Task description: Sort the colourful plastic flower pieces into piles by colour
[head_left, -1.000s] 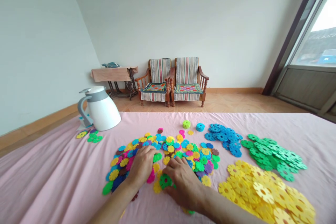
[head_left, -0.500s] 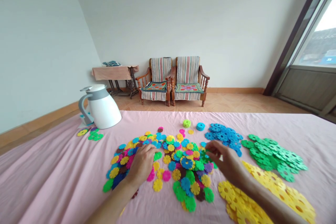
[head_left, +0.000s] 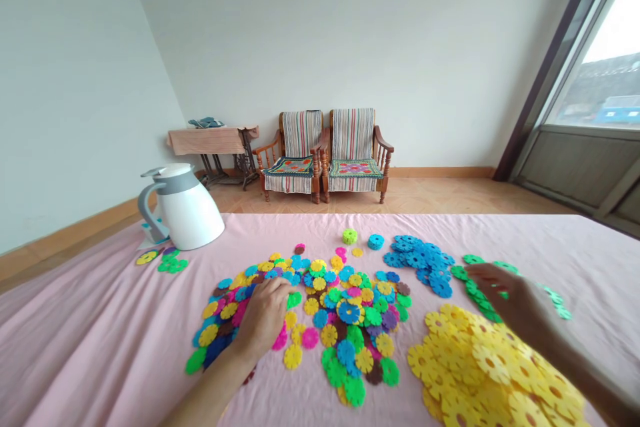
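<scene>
My left hand [head_left: 264, 315] rests, fingers curled together, on a mixed heap of small colourful notched plastic discs [head_left: 293, 356]; its fingertips are hidden, and I cannot make out what they hold, if anything. Over the pile of larger green notched discs [head_left: 481, 300] is my right hand [head_left: 505, 290], slightly blurred. Its fingers reach out to the left, and no disc shows in them. Close by lie a pile of blue notched discs [head_left: 420, 257] and a big heap of yellow notched discs [head_left: 465, 353], the yellow one partly behind my right forearm.
Behind the heaps stand a lime-green disc stack [head_left: 349, 236] and a blue disc stack [head_left: 375, 241]. A white jug [head_left: 193, 213] occupies the back left of the pink cloth [head_left: 115, 327], with a few loose green discs [head_left: 173, 265] beside it. Two armchairs [head_left: 353, 147] stand beyond.
My right hand has moved right, from the edge of the mixed heap to above the green pile. The left hand stays on the mixed heap. The whole view has shifted slightly.
</scene>
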Available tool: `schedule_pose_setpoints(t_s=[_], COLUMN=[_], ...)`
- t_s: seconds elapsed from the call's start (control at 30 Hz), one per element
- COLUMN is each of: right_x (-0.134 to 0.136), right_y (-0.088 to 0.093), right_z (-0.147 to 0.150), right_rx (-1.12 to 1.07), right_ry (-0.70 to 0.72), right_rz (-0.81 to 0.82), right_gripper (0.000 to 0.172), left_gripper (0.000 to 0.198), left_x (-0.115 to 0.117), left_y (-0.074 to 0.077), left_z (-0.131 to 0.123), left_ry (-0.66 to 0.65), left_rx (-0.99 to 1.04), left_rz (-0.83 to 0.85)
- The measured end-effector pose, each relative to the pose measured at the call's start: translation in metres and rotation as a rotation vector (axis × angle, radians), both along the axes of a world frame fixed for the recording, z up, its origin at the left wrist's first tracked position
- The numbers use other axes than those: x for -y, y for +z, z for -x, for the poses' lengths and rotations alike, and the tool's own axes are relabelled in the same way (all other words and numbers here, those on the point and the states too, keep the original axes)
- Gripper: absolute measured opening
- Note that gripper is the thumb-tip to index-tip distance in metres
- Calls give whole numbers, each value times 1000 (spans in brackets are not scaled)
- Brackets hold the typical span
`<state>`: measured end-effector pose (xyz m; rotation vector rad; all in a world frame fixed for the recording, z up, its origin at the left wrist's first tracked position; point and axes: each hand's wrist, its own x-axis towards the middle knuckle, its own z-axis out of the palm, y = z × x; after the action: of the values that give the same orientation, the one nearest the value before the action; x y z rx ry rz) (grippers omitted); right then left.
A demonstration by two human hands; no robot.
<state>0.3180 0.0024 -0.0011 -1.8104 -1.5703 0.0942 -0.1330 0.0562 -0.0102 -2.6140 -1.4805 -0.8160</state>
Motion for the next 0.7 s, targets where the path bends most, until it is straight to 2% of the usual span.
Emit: schedule_pose_setpoints(t_s=[0.1,0.13,0.2,0.27,0.37,0.43,0.53,0.7], right_x=[13,17,25,30,35,37,34,10], right_y=[5,5,3,1,5,12,23,28], right_z=[76,98,133,159,184,196,206,219], right_rx=[43,67,109,142,160,136,69,59], right_ry=[360,443,509,506,519,587,684,640], right_rz=[114,101,73,117,235,273,265,180], right_gripper=[25,26,26,26,29,29,27,29], left_gripper=[28,28,28,28,28,29,29,29], left_x=[1,1,1,1,1,1,1,1], left_y=[2,2,2,1,0,0,0,1], left_z=[0,0,0,0,1,1,0,-1], left_ry=[7,8,6,4,-1,-7,-11,2], left_rx=[0,1,3,6,13,18,24,15], left_rz=[12,16,22,20,8,7,19,42])
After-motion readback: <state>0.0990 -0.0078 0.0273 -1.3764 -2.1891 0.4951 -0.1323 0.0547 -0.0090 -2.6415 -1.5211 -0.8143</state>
